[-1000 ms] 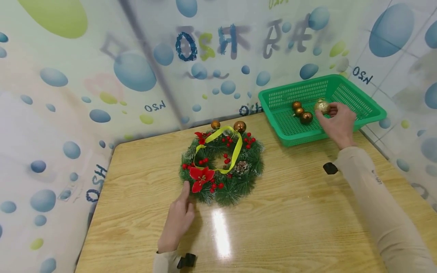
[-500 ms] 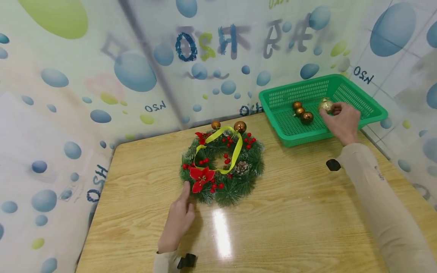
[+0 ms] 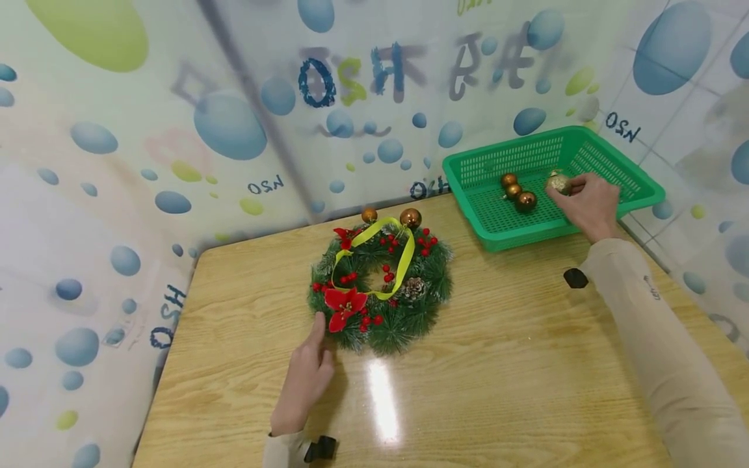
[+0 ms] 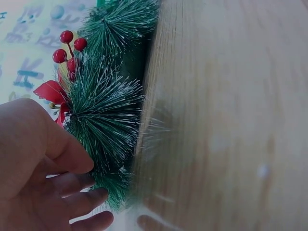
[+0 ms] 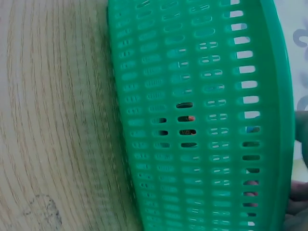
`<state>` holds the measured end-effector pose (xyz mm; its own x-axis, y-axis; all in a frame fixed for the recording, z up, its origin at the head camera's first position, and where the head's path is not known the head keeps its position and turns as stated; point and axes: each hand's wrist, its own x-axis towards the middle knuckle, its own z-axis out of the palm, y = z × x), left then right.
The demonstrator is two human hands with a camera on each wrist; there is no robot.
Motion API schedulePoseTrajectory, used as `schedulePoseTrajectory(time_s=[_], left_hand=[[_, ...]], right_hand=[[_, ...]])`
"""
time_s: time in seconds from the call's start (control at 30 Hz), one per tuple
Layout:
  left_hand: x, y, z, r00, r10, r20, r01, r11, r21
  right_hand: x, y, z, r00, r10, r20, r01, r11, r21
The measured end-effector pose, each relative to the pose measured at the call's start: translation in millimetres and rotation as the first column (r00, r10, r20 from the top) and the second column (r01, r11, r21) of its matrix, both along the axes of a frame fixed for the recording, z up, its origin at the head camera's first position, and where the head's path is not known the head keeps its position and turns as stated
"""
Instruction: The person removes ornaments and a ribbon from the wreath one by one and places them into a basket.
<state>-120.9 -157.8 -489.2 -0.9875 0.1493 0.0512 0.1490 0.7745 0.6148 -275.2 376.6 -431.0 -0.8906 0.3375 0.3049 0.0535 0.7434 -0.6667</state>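
Observation:
A green Christmas wreath (image 3: 430,312) lies on the table, with red poinsettias (image 3: 345,305), red berries, a pinecone (image 3: 415,287) and a yellow ribbon (image 3: 405,263). Two baubles, one orange (image 3: 369,215) and one copper (image 3: 411,218), sit at its far edge. My left hand (image 3: 305,374) is at the wreath's near left edge, index finger stretched to it; in the left wrist view the fingers lie loosely bent beside the needles. Over the green basket (image 3: 497,242), my right hand (image 3: 591,205) pinches a glittery gold bauble (image 3: 558,182). The basket wall hides most of that hand in the right wrist view.
Several copper and bronze baubles (image 3: 525,201) lie in the basket, left of the gold one. The basket stands at the table's (image 3: 246,312) back right, near the wall sheets (image 3: 386,117) printed with blue and green dots that rise behind and beside it.
My right hand has shifted slightly to the right with the gold bauble, which now looks a little tilted. The left hand and the wreath stay in place.

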Motion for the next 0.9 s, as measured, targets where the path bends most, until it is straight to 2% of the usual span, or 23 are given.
schedulePoseTrajectory(time_s=[0.2,0.47,0.7,0.9], left_hand=[[0.8,0,-0.5,1.0,0.001,-0.002,-0.001,1.0,-0.001],[0.8,0,0.6,1.0,-0.006,-0.005,0.006,1.0,0.008],[0.6,-2,0.5,1.0,-0.002,0.019,0.002,1.0,0.015],[1.3,-2,0.4,1.0,-0.007,-0.003,0.007,1.0,0.011]], right_hand=[[1.8,-1,2.0,1.0,0.007,0.014,-0.008,0.998,0.055],[5.6,-5,7.4,1.0,0.009,-0.004,-0.009,1.0,0.009],[6.8,-14,13.8,1.0,0.024,-0.001,-0.023,0.999,0.037],[8.9,-25,16.7,0.998,0.051,-0.023,-0.05,0.998,0.024]])
